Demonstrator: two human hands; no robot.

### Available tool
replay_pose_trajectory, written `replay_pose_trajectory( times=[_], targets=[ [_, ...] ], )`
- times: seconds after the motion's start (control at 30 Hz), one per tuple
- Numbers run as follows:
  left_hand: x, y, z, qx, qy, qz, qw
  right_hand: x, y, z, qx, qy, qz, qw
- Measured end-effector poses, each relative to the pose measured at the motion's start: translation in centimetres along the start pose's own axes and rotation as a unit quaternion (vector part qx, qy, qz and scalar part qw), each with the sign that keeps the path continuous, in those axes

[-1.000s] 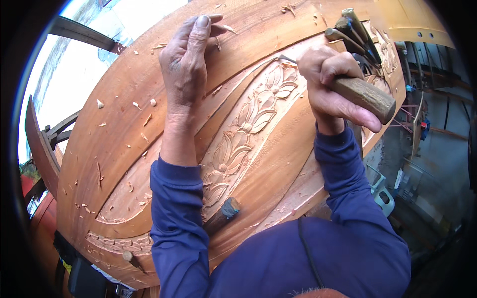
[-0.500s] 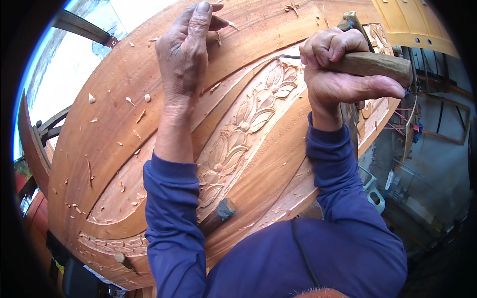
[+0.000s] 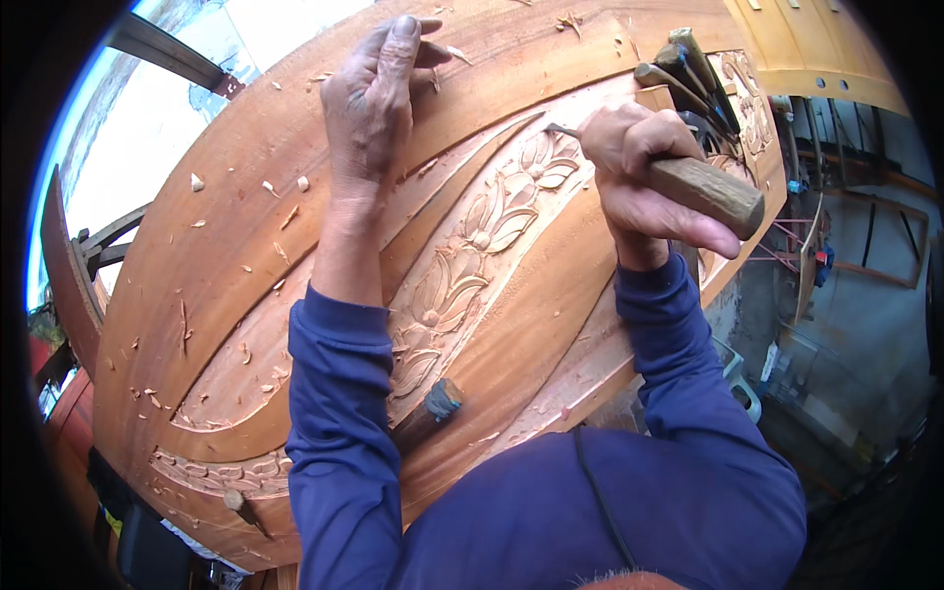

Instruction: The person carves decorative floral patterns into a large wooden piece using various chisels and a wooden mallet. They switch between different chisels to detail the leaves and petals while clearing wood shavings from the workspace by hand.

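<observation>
My right hand (image 3: 644,177) is closed round the wooden handle (image 3: 713,192) of a carving tool, whose thin metal tip (image 3: 558,129) touches the pale recess just above the carved flowers (image 3: 480,228). My left hand (image 3: 383,88) lies on the smooth upper band of the large curved wooden panel (image 3: 197,246), its fingers loosely bent and apart, with small shavings (image 3: 457,53) beside the fingertips. Behind my right hand, several wood-handled tools (image 3: 688,69) lie bunched on the carved panel.
A dark wooden mallet (image 3: 428,413) lies between my arms, and a short-handled tool (image 3: 243,506) at lower left. A yellow wooden piece (image 3: 811,49) is at top right. Frames and racks (image 3: 870,236) stand by the wall at right; dark beams (image 3: 167,54) are at upper left.
My right hand and its tool tilted flatter half a second ago; now the handle slants down to the right again, slightly further left. My left hand stays in place, with slight view shift.
</observation>
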State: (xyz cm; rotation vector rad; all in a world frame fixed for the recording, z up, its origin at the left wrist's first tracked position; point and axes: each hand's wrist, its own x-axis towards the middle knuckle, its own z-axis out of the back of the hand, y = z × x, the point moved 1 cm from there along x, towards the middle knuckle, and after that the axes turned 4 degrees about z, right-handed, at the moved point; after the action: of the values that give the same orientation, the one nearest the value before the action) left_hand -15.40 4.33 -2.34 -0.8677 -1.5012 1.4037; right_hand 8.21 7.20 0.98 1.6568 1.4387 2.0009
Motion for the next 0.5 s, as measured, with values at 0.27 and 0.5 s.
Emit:
replay_pose_trajectory(
  times=[0.27,0.5],
  targets=[
    [0.2,0.0,-0.3,-0.045,0.004,0.014,0.999,2.0,-1.0,0.1,0.101,-0.099,-0.030,0.990],
    [0.2,0.1,-0.3,-0.050,0.004,0.034,0.998,2.7,-0.5,1.9,0.044,-0.026,-0.013,0.999]
  ],
)
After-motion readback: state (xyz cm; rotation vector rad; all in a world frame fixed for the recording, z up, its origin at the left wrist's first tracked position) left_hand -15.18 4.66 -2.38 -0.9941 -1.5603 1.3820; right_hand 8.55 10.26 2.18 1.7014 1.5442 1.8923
